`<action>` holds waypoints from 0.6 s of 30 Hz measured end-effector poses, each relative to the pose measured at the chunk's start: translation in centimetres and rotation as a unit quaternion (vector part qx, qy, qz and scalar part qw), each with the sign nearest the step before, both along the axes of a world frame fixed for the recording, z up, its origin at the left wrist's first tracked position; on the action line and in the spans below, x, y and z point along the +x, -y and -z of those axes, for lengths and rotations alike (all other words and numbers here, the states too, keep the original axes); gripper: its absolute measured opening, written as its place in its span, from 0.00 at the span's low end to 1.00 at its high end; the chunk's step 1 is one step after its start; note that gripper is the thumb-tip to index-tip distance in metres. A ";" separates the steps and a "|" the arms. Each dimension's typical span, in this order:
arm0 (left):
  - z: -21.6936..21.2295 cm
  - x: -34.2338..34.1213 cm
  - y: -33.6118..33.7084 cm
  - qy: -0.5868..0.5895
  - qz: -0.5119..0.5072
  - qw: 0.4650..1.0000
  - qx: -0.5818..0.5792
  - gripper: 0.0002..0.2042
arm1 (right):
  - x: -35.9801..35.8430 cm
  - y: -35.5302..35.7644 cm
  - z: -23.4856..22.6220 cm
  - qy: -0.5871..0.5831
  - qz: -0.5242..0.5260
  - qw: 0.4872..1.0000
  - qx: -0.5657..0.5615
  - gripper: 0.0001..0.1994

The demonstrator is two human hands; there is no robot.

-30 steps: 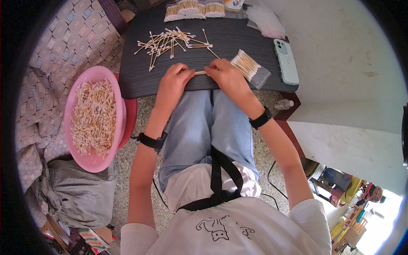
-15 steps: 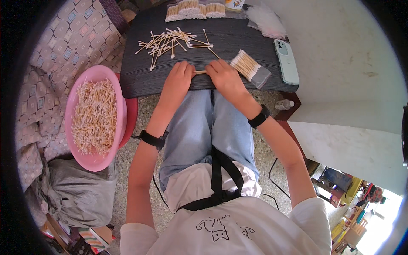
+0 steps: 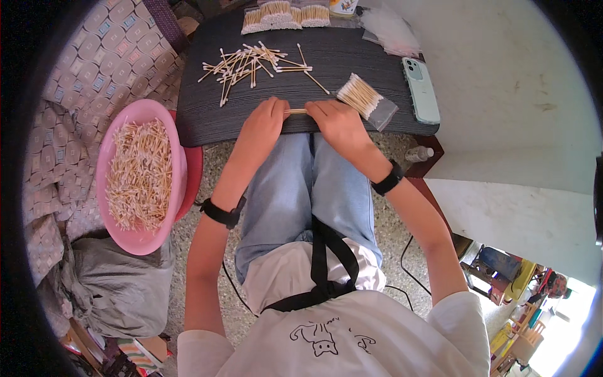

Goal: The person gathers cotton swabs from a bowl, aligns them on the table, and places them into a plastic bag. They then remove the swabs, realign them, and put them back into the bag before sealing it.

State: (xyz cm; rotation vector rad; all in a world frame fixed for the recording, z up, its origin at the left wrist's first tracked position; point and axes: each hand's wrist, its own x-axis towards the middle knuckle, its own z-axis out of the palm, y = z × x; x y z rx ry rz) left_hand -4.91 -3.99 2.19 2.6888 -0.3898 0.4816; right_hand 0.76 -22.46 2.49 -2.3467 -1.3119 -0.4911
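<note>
Between my two hands, near the table's front edge, a few cotton swabs (image 3: pixel 296 111) lie crosswise. My left hand (image 3: pixel 262 124) is closed on one end of them and my right hand (image 3: pixel 340 124) on the other; the fingers cover the tips. Just beyond my hands is a loose heap of cotton swabs (image 3: pixel 242 66), with one stray swab (image 3: pixel 317 83) slanting toward my right hand. Right of that hand lies a clear plastic bag (image 3: pixel 383 115) with a packed row of swabs (image 3: pixel 359 96) in it.
A pink basin (image 3: pixel 179 188) full of swabs stands at the left. Filled swab bags (image 3: pixel 276 17) line the back of the black table (image 3: pixel 207 125). Empty clear bags (image 3: pixel 392 31) and a pale green phone (image 3: pixel 421 91) lie at the right, beside a white wall (image 3: pixel 502 119).
Both hands have shifted slightly toward me, still holding the swabs, and the gap between them is a little wider. The stray swab's lower end now shows clear of my right hand.
</note>
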 end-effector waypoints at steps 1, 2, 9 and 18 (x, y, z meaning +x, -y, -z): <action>-0.3 -0.3 0.2 -0.012 -0.008 0.999 -0.048 0.04 | -0.2 0.4 -0.4 0.000 0.001 1.000 -0.001 0.10; -0.6 -0.6 0.2 -0.012 -0.007 0.999 -0.049 0.04 | -0.3 0.9 -0.8 -0.067 -0.009 0.997 0.023 0.09; -2.5 -2.5 0.4 -0.123 0.085 0.904 -0.401 0.10 | -1.8 3.0 -4.2 -0.321 -0.031 0.937 0.133 0.09; -3.0 -3.5 2.3 -0.206 0.079 0.786 -0.577 0.12 | -3.0 4.6 -4.9 -0.565 -0.026 0.787 0.246 0.11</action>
